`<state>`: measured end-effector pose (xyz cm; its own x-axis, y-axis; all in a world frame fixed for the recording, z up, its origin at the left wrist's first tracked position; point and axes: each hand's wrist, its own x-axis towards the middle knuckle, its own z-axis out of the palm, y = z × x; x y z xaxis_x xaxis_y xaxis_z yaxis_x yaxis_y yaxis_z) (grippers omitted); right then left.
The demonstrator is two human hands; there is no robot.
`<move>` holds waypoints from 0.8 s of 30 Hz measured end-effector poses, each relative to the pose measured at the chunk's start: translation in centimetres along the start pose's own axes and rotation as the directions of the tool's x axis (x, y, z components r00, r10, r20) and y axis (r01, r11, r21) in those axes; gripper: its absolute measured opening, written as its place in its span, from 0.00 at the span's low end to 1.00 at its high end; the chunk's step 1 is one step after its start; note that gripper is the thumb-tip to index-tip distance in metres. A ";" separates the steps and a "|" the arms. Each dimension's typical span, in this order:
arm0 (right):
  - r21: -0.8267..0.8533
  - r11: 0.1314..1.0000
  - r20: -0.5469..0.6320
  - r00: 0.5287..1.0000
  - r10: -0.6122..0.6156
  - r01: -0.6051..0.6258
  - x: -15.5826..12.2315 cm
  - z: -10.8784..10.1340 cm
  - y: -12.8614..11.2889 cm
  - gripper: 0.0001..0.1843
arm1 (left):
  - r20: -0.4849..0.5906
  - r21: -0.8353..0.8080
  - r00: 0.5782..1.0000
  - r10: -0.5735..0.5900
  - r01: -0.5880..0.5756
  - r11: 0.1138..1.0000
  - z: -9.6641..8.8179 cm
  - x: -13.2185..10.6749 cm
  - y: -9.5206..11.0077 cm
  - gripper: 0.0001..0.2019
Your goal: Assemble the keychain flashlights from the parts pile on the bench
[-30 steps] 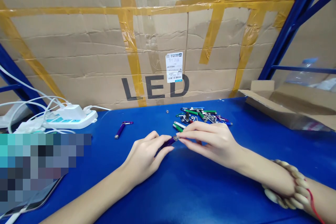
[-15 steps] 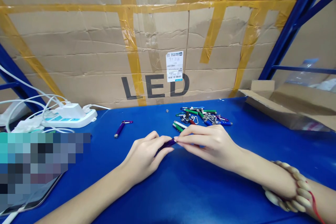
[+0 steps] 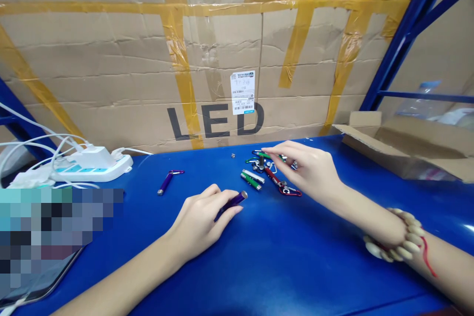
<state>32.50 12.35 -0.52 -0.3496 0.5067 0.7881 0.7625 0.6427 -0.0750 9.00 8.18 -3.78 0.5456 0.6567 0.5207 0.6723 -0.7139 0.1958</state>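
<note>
My left hand rests on the blue table, its fingers closed round a small purple keychain flashlight whose silver tip points right. My right hand hovers over a pile of keychain flashlights at the back of the table, fingers partly curled, thumb and forefinger reaching into the pile. Whether it grips a piece there I cannot make out. A red flashlight with a clip lies just under that hand. A shell bracelet is on my right wrist.
A lone purple flashlight lies to the left. A white power strip with cables sits at the back left. A big taped carton marked LED stands behind, an open cardboard box at the right, a blurred device at the lower left.
My right hand left the tip of the purple flashlight and moved back and right to the pile. My left hand stayed put, still holding the flashlight.
</note>
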 end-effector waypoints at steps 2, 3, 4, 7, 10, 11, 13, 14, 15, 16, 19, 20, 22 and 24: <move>-0.113 0.990 0.105 0.990 0.092 -0.080 0.2 0.1 0.5 0.10 | -0.003 0.007 1.000 0.009 -0.009 1.000 0.0 0.0 0.0 0.13; -0.175 0.978 0.183 0.972 0.145 -0.113 0.3 0.2 0.6 0.10 | -0.003 0.010 1.000 0.011 -0.011 1.000 0.0 0.0 0.0 0.12; -0.235 0.962 0.267 0.942 0.203 -0.140 0.3 0.2 0.7 0.09 | -0.001 0.012 1.000 0.011 -0.011 1.000 0.0 0.0 0.0 0.12; -0.395 0.901 0.451 0.815 0.363 -0.182 0.4 0.3 1.1 0.06 | 0.005 0.013 1.000 0.011 -0.011 1.000 0.0 0.0 0.0 0.12; -0.455 0.871 0.531 0.728 0.433 -0.186 0.3 0.3 1.7 0.07 | 0.005 0.017 1.000 0.012 -0.012 1.000 0.0 0.0 -0.1 0.12; -0.440 0.878 0.562 0.704 0.434 -0.190 0.3 0.2 1.9 0.08 | 0.004 0.018 1.000 0.013 -0.013 1.000 0.0 0.0 -0.1 0.12; -0.379 0.903 0.622 0.666 0.412 -0.205 0.2 0.2 2.3 0.09 | 0.004 0.020 1.000 0.016 -0.016 1.000 0.0 0.0 -0.1 0.12; -0.348 0.913 0.643 0.655 0.397 -0.212 0.1 0.2 2.5 0.09 | 0.006 0.019 1.000 0.018 -0.019 1.000 0.0 0.1 -0.1 0.12; -0.324 0.921 0.655 0.650 0.384 -0.217 0.1 0.3 2.6 0.08 | 0.006 0.019 1.000 0.021 -0.021 1.000 0.0 0.1 -0.1 0.12; -0.309 0.926 0.662 0.650 0.374 -0.218 0.1 0.3 2.7 0.07 | 0.005 0.019 1.000 0.024 -0.024 1.000 0.0 0.1 -0.1 0.11; -0.275 0.934 0.680 0.641 0.356 -0.226 0.1 0.3 2.8 0.05 | 0.001 0.024 1.000 0.025 -0.025 0.999 0.1 0.0 -0.2 0.11; -0.262 0.937 0.689 0.636 0.349 -0.231 0.2 0.3 2.9 0.05 | 0.002 0.025 1.000 0.024 -0.024 0.999 0.1 0.0 -0.2 0.11; -0.230 0.944 0.704 0.629 0.330 -0.238 0.3 0.4 2.9 0.05 | 0.002 0.026 1.000 0.025 -0.025 0.999 0.1 -0.1 -0.3 0.11; -0.191 0.951 0.716 0.629 0.304 -0.242 0.4 0.4 2.8 0.06 | -0.005 0.024 0.999 0.032 -0.031 0.999 0.1 -0.1 -0.3 0.11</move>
<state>34.31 14.57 -0.69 -0.3780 0.9251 0.0351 0.9140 0.3790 -0.1449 8.83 8.36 -3.94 0.5641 0.6326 0.5307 0.6668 -0.7280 0.1591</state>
